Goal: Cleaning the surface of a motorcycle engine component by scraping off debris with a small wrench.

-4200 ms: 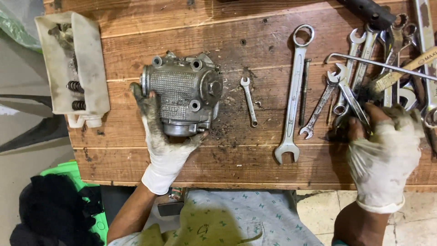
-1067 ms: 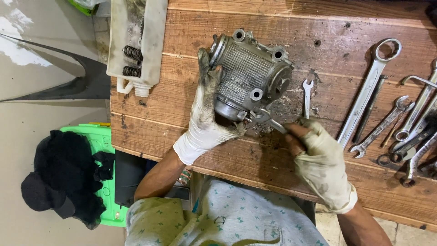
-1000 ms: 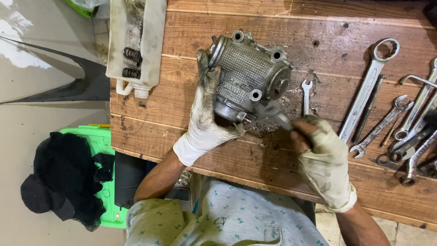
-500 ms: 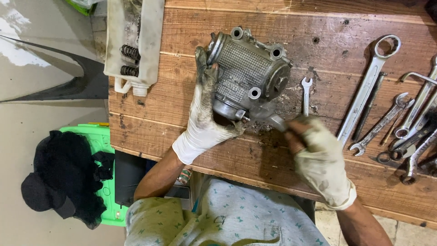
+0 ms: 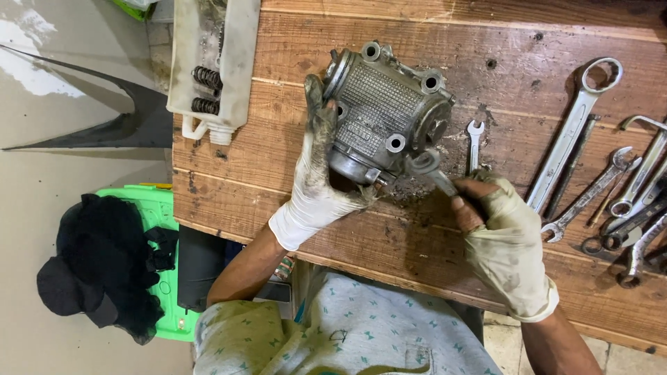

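A grey ribbed metal engine part (image 5: 385, 114) rests on the wooden workbench (image 5: 278, 160). My left hand (image 5: 318, 173), in a dirty white glove, grips its left and lower side. My right hand (image 5: 504, 239), also gloved, holds a ring spanner (image 5: 431, 170) whose head sits against the part's lower right corner.
A small open-ended spanner (image 5: 474, 142) lies just right of the part. A long combination spanner (image 5: 573, 135) and several more spanners (image 5: 632, 208) lie at the right. A cut white plastic container (image 5: 212, 62) with springs stands at the bench's left. A green crate (image 5: 149, 229) with black cloth (image 5: 104, 264) sits on the floor.
My right hand left the spanner pile and now holds a ring spanner at the part's lower right. In the last second it has swung the spanner slightly. My left hand stays on the part.
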